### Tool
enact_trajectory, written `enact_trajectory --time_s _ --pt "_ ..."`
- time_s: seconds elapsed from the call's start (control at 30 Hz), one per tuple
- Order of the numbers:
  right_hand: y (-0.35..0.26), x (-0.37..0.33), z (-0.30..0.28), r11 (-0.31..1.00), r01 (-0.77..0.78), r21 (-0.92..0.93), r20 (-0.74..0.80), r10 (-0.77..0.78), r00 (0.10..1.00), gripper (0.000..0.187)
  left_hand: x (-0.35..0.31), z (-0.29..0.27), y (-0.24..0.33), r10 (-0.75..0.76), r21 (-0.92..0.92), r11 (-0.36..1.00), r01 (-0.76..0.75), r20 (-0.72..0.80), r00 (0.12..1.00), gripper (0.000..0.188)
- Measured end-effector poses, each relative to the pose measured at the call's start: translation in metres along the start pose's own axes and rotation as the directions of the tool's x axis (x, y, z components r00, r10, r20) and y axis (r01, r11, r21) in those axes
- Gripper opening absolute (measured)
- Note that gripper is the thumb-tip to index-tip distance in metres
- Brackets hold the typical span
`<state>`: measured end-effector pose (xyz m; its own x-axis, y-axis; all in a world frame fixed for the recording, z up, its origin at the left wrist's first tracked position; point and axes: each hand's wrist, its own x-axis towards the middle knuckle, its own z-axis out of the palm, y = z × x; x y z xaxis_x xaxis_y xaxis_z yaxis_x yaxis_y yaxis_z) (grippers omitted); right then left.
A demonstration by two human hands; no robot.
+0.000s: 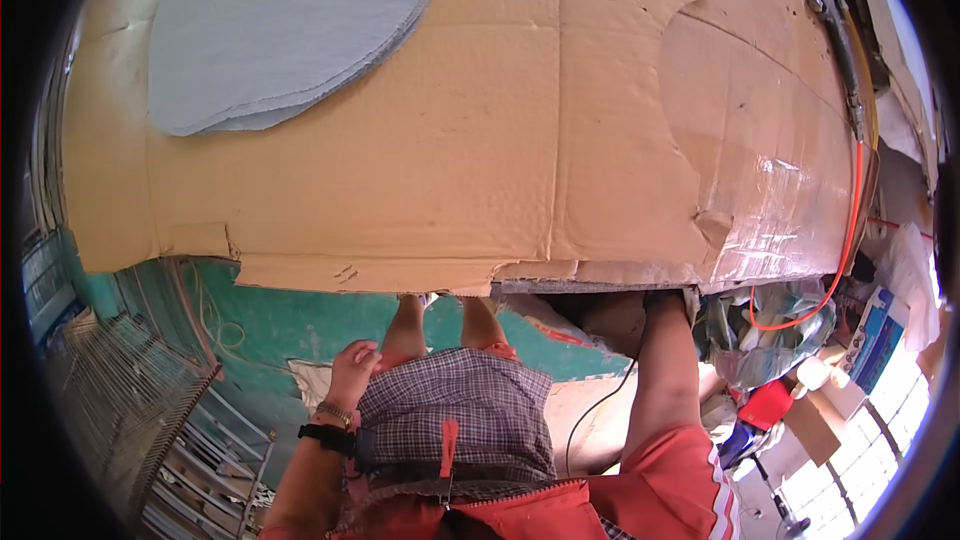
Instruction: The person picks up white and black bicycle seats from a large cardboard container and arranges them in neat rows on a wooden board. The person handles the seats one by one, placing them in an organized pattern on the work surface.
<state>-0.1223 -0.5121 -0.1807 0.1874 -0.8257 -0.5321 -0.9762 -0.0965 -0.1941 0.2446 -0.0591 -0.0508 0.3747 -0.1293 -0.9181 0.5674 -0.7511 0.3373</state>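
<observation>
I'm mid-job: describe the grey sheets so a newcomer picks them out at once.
Find the brown cardboard surface across the upper view. At its upper left, beyond the left hand, lie layered grey sheets with a rounded edge. Their colour sets them apart from the brown around them and the dark tool at far right.

This looks like a small workshop. A broad desk fills the upper frame, covered with worn, torn cardboard (scuffed and pocked with small holes at the top). Grey sheets with a curved edge lie stacked at upper left. At upper right rests a tool with an orange hose. A metal rack stands at lower left, while a clear plastic bag and boxes crowd the lower right.
</observation>
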Motion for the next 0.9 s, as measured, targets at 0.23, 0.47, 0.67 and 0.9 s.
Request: enact_trajectory --time_s 0.23,0.47,0.67,0.9 --pt "-0.037 0.009 0.005 0.992 0.042 0.117 -0.077 -0.033 0.996 0.038 0.012 0.008 -0.01 0.001 0.038 0.999 -0.003 0.046 0.999 0.019" --pt "-0.126 -0.104 0.002 0.727 0.202 0.657 -0.252 -0.041 0.967 0.041 -0.015 0.017 0.032 0.135 0.029 0.99 -0.139 0.092 0.987 0.019" --pt "-0.204 -0.265 -0.15 0.695 0.145 0.704 -0.095 -0.109 0.989 0.044 -0.121 0.043 0.181 0.73 0.338 0.439 -0.833 0.406 0.549 0.049" --pt "-0.262 -0.4 -0.279 0.803 0.542 0.248 0.039 -0.568 0.822 0.051 -0.255 0.055 0.272 0.469 0.073 -0.391 -0.918 0.873 -0.13 0.094"
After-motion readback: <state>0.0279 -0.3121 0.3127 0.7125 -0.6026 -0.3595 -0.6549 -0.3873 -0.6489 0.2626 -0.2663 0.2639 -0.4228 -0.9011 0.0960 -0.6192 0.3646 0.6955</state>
